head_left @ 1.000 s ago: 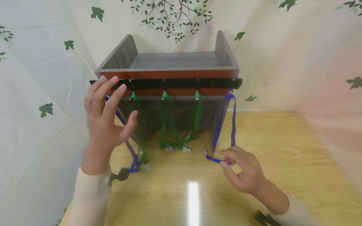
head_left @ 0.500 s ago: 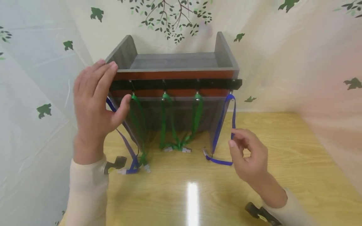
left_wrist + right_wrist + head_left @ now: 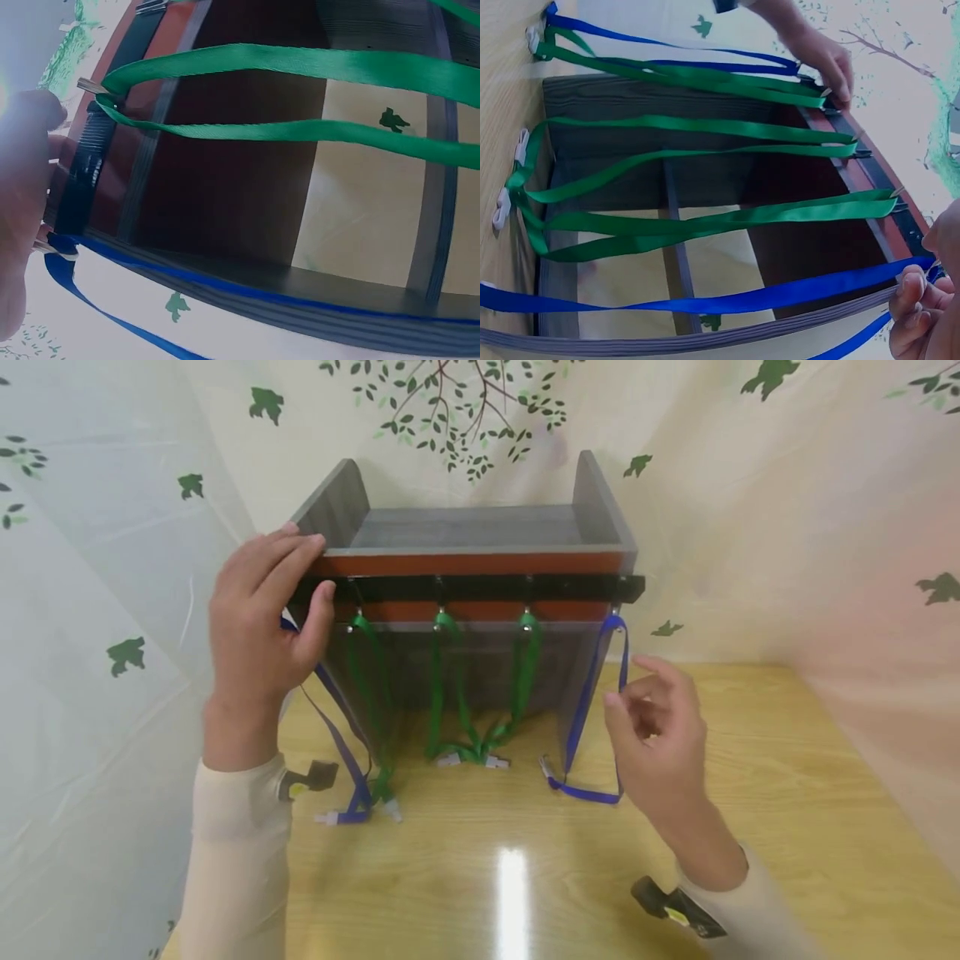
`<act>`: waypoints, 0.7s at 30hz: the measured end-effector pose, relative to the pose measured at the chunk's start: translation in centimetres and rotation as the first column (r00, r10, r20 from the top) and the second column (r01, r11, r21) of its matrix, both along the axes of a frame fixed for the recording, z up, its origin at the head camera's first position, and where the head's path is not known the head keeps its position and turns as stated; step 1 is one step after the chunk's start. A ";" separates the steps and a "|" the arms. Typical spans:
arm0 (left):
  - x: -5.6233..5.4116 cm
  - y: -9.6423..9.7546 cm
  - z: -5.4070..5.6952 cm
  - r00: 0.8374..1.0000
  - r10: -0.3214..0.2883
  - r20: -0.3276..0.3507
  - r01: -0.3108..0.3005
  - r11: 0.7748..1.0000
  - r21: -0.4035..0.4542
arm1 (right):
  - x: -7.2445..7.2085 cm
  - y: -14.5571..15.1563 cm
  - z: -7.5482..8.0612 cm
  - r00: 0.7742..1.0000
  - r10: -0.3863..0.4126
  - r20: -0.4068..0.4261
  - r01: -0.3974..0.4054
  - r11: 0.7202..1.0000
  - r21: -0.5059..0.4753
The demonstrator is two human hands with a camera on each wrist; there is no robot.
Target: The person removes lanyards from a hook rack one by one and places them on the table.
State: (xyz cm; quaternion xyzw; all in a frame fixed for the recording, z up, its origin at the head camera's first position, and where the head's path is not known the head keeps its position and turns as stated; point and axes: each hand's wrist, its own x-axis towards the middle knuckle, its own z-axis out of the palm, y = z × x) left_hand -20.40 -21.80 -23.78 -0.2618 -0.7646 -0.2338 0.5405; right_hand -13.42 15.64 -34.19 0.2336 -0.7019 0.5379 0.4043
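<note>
My left hand (image 3: 258, 618) rests at the left front corner of a grey wooden shelf unit (image 3: 472, 528), fingers over its top edge and thumb across the black hook rail (image 3: 480, 588). Beneath that hand, a blue lanyard (image 3: 354, 816) hangs from the leftmost hook. Several green lanyards (image 3: 705, 131) hang along the middle hooks. At the right end hangs another blue lanyard (image 3: 581, 717), its lower part lying on the table. My right hand (image 3: 663, 735) is beside this strap, thumb and forefinger apart; in the right wrist view the fingers (image 3: 911, 289) are near its hook.
The unit stands on a light wood table (image 3: 450, 893) against a pale leaf-printed backdrop (image 3: 750, 527). Metal clips (image 3: 496, 762) of the green lanyards lie on the tabletop below the rail. A red-brown strip (image 3: 465, 562) runs behind the rail.
My left hand has moved from in front of the rail onto the shelf corner. My right hand has risen along the blue strap from its low end, fingers opening away from it.
</note>
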 end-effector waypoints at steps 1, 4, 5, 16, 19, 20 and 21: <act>-0.1 0.0 0.1 1.000 -0.006 0.000 0.006 1.000 0.008 | 0.0 0.0 0.0 0.999 -0.016 0.028 0.016 1.000 0.015; -0.4 0.1 0.2 1.000 -0.025 0.003 0.024 0.999 0.032 | 0.0 -0.2 0.0 0.990 -0.099 0.098 0.092 0.993 0.078; -0.5 0.2 0.1 0.999 -0.033 -0.002 0.033 0.998 0.047 | -0.1 -0.2 0.1 0.984 -0.133 0.116 0.122 0.987 0.102; -2.0 0.9 -0.5 0.991 -0.080 -0.110 0.098 0.982 0.163 | -0.9 -0.7 -0.1 0.910 -0.385 0.154 0.321 0.890 0.324; -2.2 1.0 -0.5 0.988 -0.089 -0.129 0.110 0.979 0.170 | -1.2 -0.8 -0.3 0.904 -0.404 0.136 0.339 0.875 0.346; -2.1 1.0 -0.5 0.987 -0.090 -0.130 0.112 0.979 0.170 | -1.3 -0.8 -0.3 0.903 -0.410 0.132 0.344 0.870 0.352; -2.1 1.1 -0.5 0.987 -0.091 -0.132 0.113 0.979 0.171 | -1.4 -0.8 -0.4 0.900 -0.417 0.128 0.349 0.865 0.360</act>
